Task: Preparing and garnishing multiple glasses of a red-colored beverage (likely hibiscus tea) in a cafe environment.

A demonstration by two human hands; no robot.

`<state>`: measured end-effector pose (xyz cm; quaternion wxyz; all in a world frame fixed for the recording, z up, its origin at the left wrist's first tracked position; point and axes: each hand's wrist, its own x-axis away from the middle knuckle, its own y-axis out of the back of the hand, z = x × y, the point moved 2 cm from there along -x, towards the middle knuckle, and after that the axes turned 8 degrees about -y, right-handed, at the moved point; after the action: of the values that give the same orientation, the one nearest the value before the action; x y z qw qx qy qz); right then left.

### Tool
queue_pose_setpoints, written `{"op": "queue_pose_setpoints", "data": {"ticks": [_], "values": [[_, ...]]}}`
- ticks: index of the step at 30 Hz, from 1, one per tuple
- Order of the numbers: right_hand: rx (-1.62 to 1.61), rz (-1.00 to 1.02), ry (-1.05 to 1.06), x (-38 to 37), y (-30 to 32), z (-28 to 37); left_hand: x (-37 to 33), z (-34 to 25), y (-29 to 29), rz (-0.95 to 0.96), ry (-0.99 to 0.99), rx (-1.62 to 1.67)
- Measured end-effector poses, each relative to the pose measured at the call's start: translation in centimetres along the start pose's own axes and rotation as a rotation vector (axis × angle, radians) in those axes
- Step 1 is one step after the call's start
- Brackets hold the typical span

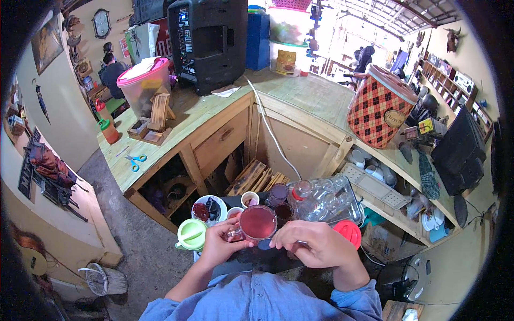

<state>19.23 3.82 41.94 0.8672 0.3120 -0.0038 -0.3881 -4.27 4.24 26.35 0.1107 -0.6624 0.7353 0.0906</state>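
My left hand (pixel 218 245) is closed round the handle side of a clear glass mug (pixel 258 222) with red liquid in it. Between the fingertips of my right hand (pixel 315 243) is a small grey-blue oval piece (pixel 264 244), at the mug's near side; its kind is not clear. Just beyond the mug are a small cup (pixel 249 199) and two glasses of dark stuff, one a purple glass (pixel 278 192). A jug with a light green lid (pixel 191 233) stands left of my left hand. Partly behind my right hand shows a red lid (pixel 348 234).
A white plate (pixel 218 218) holds dark red and black things. Clear glassware fills a tray (pixel 357 209) on the right. Wooden counters surround this spot, bearing blue scissors (pixel 135 162), a black speaker (pixel 208 45) and a plaid container (pixel 379 109). A person (pixel 112 77) sits far left.
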Motion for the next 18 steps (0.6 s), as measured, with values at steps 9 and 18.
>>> {"op": "queue_pose_setpoints", "data": {"ticks": [9,18], "values": [[-0.400,-0.621,-0.228,4.7,0.9,-8.8,2.5,4.3,0.6,0.006,-0.016,-0.027],[-0.780,-0.930,-0.404,10.7,-2.5,-14.1,7.1,12.7,-0.4,0.058,-0.056,-0.154]]}}
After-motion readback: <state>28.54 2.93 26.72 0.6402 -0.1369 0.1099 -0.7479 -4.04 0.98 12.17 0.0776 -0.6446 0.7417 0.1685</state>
